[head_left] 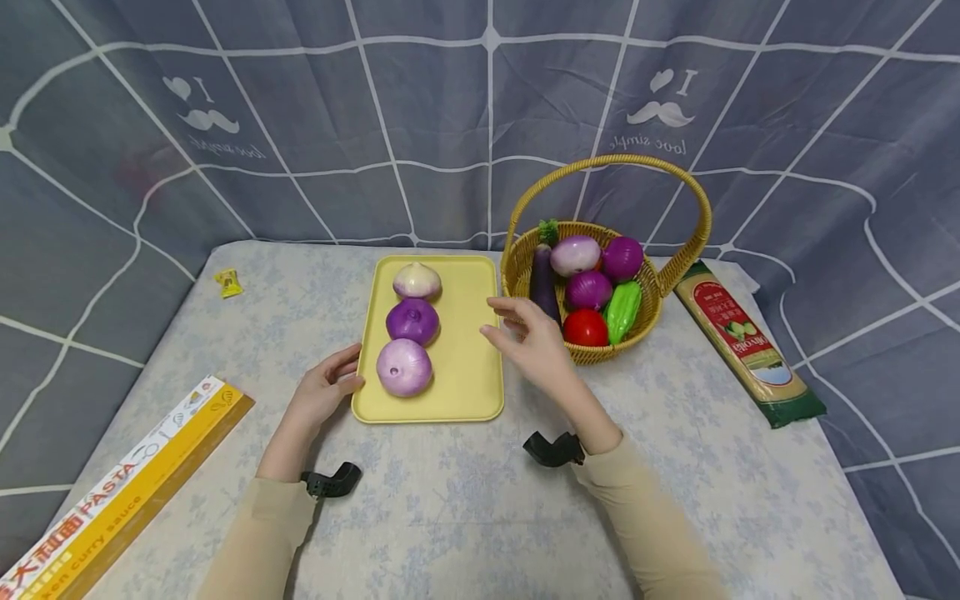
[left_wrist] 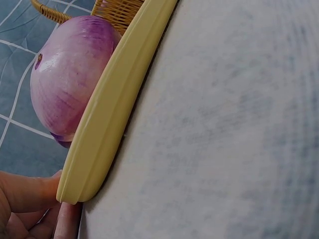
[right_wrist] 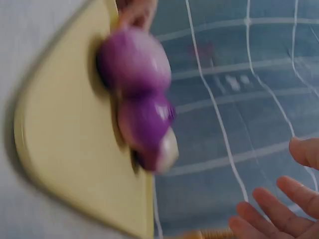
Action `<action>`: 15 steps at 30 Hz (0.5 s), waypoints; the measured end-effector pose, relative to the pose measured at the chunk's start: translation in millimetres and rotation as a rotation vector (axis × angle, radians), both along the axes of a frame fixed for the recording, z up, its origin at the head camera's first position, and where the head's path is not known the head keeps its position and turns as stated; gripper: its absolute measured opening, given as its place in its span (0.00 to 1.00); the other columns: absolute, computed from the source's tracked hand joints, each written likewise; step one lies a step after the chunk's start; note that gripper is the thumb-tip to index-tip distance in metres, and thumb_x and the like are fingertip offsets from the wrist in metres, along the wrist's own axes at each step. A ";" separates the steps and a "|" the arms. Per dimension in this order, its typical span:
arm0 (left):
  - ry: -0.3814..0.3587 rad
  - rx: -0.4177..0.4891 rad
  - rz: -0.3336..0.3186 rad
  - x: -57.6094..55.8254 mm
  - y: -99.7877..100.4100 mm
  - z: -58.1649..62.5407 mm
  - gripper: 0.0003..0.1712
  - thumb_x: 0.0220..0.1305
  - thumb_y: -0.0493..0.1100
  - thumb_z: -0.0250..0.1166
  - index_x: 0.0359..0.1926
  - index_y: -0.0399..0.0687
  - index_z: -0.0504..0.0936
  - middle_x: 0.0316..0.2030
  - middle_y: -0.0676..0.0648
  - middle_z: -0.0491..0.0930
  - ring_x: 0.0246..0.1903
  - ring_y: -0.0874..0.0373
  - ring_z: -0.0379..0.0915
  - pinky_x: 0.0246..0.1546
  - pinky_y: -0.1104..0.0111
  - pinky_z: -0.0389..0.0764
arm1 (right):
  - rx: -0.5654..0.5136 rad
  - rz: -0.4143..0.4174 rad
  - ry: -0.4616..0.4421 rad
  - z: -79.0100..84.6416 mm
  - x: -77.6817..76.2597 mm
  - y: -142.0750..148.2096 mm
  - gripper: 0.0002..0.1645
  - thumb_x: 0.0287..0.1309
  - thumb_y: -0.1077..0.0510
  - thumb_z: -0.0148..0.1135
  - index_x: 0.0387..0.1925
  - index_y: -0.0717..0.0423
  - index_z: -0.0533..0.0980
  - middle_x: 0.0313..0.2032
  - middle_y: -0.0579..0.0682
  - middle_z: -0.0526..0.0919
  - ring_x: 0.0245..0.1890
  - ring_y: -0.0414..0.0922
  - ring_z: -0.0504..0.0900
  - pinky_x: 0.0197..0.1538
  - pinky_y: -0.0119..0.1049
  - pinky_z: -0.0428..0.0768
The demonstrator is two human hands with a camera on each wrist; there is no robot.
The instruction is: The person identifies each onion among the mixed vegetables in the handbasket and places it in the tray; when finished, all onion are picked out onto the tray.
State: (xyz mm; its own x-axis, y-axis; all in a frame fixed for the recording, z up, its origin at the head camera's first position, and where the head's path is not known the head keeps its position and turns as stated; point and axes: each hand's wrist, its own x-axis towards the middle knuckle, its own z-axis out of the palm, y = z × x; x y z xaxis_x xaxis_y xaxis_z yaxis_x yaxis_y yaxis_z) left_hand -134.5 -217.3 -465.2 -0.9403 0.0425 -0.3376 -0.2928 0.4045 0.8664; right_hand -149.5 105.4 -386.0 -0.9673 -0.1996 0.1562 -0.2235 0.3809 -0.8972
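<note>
Onions (head_left: 412, 322) seemingly being laid out here, three along the left of a yellow tray (head_left: 465, 358), left hand (head_left: 322, 390) gripping its edge; right hand (head_left: 531, 340) hovers empty, relaxed; another would mean reaching right, into the basket (head_left: 600, 355)

The box (head_left: 131, 492) reads "PASTA" and "curry sauce", packet (head_left: 750, 343) "Olivoilà", curtain (head_left: 442, 100) mirrored "love simple".

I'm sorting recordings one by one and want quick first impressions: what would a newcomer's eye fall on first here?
Probably the row of three round purple and whitish onions on the left half of the yellow rectangular tray, held at its left edge by the left grip. Next, the golden woven basket to the tray's right, where a glossy red tomato and a bright green vegetable stand out.
</note>
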 end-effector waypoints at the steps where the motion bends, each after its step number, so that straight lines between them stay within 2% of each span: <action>1: -0.002 -0.003 0.000 -0.2 -0.2 -0.3 0.36 0.72 0.37 0.57 0.76 0.48 0.56 0.68 0.36 0.67 0.68 0.43 0.65 0.63 0.64 0.74 | -0.008 -0.013 0.008 1.7 -1.9 7.6 0.25 0.61 0.58 0.67 0.59 0.59 0.75 0.58 0.56 0.78 0.60 0.53 0.77 0.64 0.46 0.77; 7: 0.000 -0.003 0.001 -1.0 -0.3 -0.3 0.36 0.72 0.36 0.57 0.76 0.48 0.57 0.68 0.36 0.67 0.68 0.44 0.64 0.60 0.72 0.75 | -0.036 -0.117 0.031 0.6 -14.2 51.9 0.28 0.61 0.56 0.68 0.61 0.57 0.74 0.60 0.55 0.78 0.62 0.50 0.76 0.65 0.46 0.75; 15: 0.003 0.004 0.004 -0.9 1.0 0.5 0.36 0.71 0.36 0.57 0.76 0.47 0.57 0.68 0.35 0.67 0.68 0.43 0.65 0.54 0.80 0.75 | -0.008 -0.296 -0.033 -11.8 -28.8 94.4 0.31 0.61 0.51 0.68 0.62 0.57 0.72 0.62 0.54 0.76 0.63 0.50 0.74 0.67 0.46 0.74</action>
